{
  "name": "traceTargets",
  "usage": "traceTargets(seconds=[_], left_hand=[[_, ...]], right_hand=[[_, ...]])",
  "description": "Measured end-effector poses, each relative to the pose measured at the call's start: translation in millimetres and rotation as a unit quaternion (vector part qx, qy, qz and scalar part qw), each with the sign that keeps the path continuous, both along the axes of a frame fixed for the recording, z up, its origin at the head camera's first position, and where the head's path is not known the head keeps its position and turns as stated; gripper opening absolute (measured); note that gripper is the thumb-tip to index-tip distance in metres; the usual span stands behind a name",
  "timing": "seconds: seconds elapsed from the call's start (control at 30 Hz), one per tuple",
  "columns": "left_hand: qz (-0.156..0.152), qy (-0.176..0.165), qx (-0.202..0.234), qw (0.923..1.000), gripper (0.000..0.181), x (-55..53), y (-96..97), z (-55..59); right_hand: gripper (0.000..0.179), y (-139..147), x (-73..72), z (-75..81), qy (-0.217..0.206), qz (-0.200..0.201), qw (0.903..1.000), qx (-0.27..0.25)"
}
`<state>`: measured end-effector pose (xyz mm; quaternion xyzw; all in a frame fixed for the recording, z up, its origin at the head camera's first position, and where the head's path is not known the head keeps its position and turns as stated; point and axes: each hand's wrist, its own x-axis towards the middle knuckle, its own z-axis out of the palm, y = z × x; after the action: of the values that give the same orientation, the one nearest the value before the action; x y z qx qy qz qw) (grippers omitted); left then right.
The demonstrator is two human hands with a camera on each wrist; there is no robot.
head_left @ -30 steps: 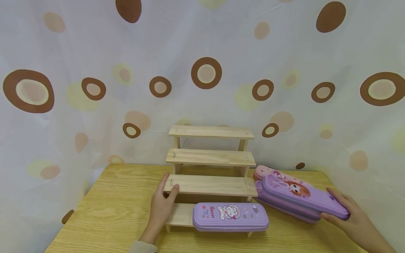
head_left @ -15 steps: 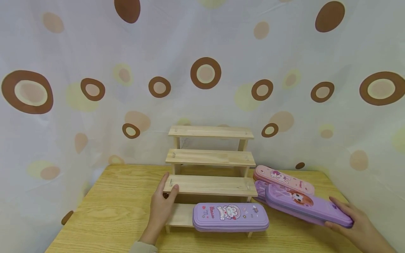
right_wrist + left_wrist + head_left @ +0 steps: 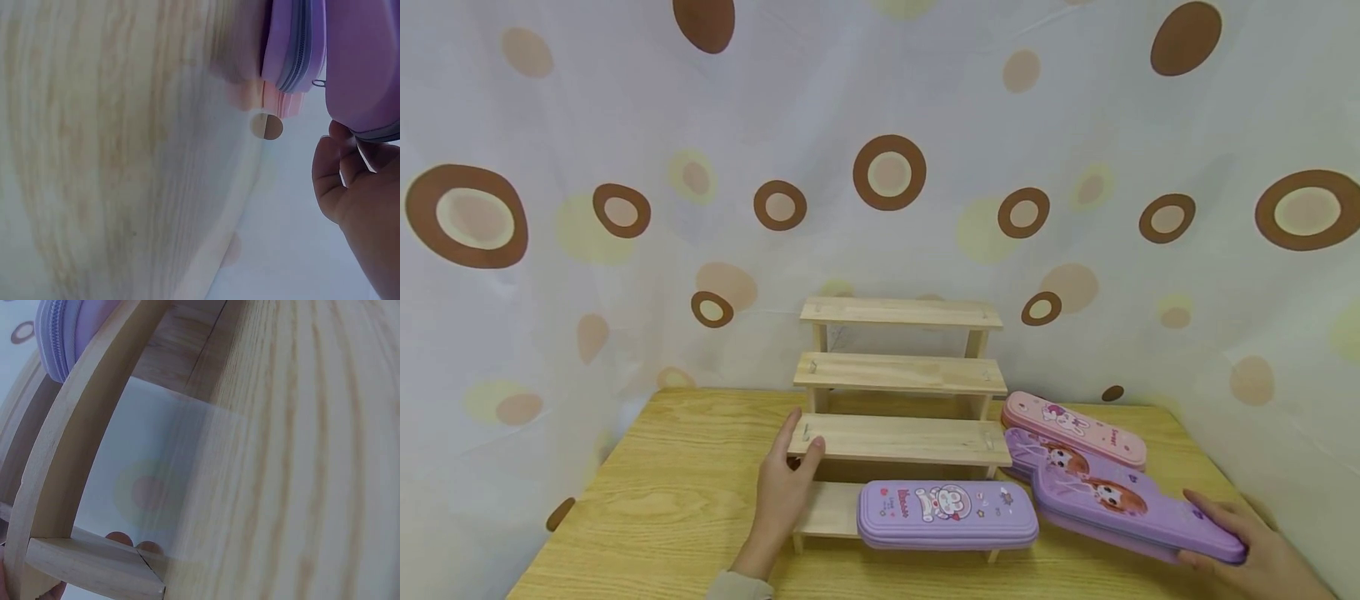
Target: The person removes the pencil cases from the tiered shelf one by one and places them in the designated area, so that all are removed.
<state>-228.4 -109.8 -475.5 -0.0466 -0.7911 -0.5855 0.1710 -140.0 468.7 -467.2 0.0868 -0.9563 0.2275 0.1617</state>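
In the head view my left hand [image 3: 784,483] holds the left end of a stepped wooden stand [image 3: 898,439], its thumb over the second step from the bottom. On the lowest step lies a lilac pencil case [image 3: 943,515] with a bunny print, overhanging the step's right end. My right hand [image 3: 1255,542] pinches the right end of a purple pencil case [image 3: 1157,504] printed with a girl. In the right wrist view this case [image 3: 365,62] is above the table. A matching purple case [image 3: 1037,450] lies partly hidden beneath or behind it.
A pink pencil case [image 3: 1086,429] with a rabbit lies behind the purple ones, right of the stand. All stand on a wood-grain table [image 3: 685,467]. A dotted curtain [image 3: 887,100] hangs behind the table.
My right hand has drawn the top purple case rightward and toward me, off the matching case, uncovering more of that one and the pink case. The left hand stays on the stand.
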Motion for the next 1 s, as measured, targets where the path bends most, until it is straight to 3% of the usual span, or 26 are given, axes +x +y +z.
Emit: traceTargets(seconds=[0.17, 0.3, 0.4, 0.87, 1.0], left_hand=[[0.002, -0.002, 0.001, 1.0, 0.065, 0.2, 0.2, 0.4], [0.009, -0.001, -0.001, 1.0, 0.064, 0.5, 0.8, 0.8], [0.014, -0.001, -0.002, 0.9999, 0.063, 0.6, 1.2, 1.0], [0.016, -0.002, -0.006, 0.9999, 0.063, 0.3, 1.2, 0.9], [0.017, -0.001, -0.008, 0.9998, 0.063, 0.7, 1.3, 1.4]], right_hand=[[0.077, 0, -0.5, 1.3, -0.079, -0.012, 0.9968, 0.01], [0.084, -4, -4.0, 5.6, -0.173, -0.029, 0.9844, 0.018], [0.088, -7, -6.6, 6.6, -0.214, -0.031, 0.9762, 0.019], [0.088, -8, -15.6, -3.5, -0.25, 0.006, 0.9663, 0.059], [0.087, -12, -16.4, -2.7, -0.243, 0.011, 0.9676, 0.067]])
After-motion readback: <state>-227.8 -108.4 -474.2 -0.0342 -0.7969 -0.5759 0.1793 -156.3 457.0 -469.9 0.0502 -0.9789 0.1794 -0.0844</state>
